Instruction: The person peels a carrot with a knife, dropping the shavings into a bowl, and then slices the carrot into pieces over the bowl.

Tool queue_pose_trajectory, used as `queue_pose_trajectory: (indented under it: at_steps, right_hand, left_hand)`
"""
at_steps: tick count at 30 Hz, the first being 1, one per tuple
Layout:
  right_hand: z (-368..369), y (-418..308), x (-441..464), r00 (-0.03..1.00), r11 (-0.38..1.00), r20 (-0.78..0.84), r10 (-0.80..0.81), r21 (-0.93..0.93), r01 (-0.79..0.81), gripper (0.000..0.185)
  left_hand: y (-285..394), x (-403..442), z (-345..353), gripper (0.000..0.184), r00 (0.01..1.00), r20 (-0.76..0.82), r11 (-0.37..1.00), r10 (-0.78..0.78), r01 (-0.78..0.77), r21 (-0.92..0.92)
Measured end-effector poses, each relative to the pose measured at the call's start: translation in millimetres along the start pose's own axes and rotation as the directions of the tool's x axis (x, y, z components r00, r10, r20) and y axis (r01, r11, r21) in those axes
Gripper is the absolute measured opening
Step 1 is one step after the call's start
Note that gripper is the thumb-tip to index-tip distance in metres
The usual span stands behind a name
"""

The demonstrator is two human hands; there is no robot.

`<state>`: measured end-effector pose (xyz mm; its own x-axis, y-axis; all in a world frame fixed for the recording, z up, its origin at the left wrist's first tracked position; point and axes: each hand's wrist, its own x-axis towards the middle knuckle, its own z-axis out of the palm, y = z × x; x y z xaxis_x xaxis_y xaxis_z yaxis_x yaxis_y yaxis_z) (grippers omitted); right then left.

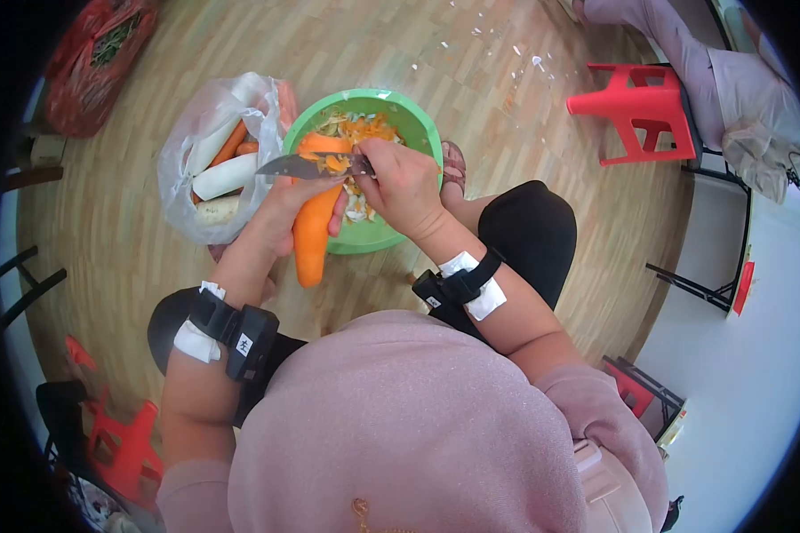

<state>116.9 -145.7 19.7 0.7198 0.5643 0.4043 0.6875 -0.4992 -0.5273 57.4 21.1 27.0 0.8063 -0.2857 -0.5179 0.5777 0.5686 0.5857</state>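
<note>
My left hand [286,210] is wrapped round a large orange carrot [313,235], which slants over the near left rim of a green basin [378,242]. In my right hand [402,182] is the handle of a knife [284,167]. Its dark blade points left and lies across the carrot, with bits of orange peel stuck on it. Below the hands, the basin holds orange and whitish peelings [364,129]. Part of the carrot is hidden behind the blade and my left fingers.
Left of the basin stands a clear plastic bag [180,209] of white radishes [225,178] and carrots. A red bag [98,75] with greens lies at the far left. Red stools [636,111] stand to the right and lower left. A seated person [684,44] is at upper right. Scraps dot the floor.
</note>
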Motion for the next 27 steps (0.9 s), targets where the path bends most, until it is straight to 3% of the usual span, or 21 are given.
queue_pose_trajectory:
  at_steps: [4, 6, 14, 19, 22, 24, 27]
  right_hand:
    - [-2.4, -2.0, 1.1, 0.999, 1.0, 0.024, -0.022, -0.015, 0.022, 0.02]
    - [0.9, -1.5, 1.3, 0.997, 0.998, -0.047, -0.068, -0.009, 0.068, 0.021]
    - [3.5, -1.0, -0.8, 1.0, 0.998, -0.03, -0.002, -0.063, 0.001, 0.027]
    - [6.4, -0.1, 1.7, 0.995, 0.997, -0.101, -0.002, -0.083, -0.007, 0.02]
    - [12.4, 11.9, -4.7, 0.996, 0.995, -0.067, 0.062, -0.078, -0.067, 0.018]
    - [14.2, 24.6, -1.7, 0.973, 0.954, -0.014, 0.23, -0.195, -0.228, 0.015]
    - [10.6, 15.3, -3.1, 0.98, 0.975, 0.037, 0.196, -0.115, -0.191, 0.014]
  left_hand:
    - [-1.7, -1.8, -1.1, 0.03, 1.0, -0.018, 0.998, -0.022, 0.021, -0.064]
    - [-2.0, -2.4, -1.5, 0.031, 0.998, -0.04, 0.995, -0.041, 0.037, -0.094]
    - [-3.2, -4.2, -3.1, 0.028, 0.996, 0.067, 0.984, -0.064, 0.074, -0.161]
    - [-0.6, -3.4, -2.0, 0.037, 0.993, 0.002, 0.984, -0.115, 0.114, -0.133]
    - [3.5, -11.4, 3.9, 0.036, 0.993, 0.019, 0.99, -0.114, 0.115, -0.077]
    - [5.1, -13.6, 7.4, 0.034, 0.994, 0.036, 0.995, -0.099, 0.099, -0.003]
    - [3.9, -12.5, 10.5, 0.036, 0.994, 0.041, 0.994, -0.106, 0.106, 0.01]
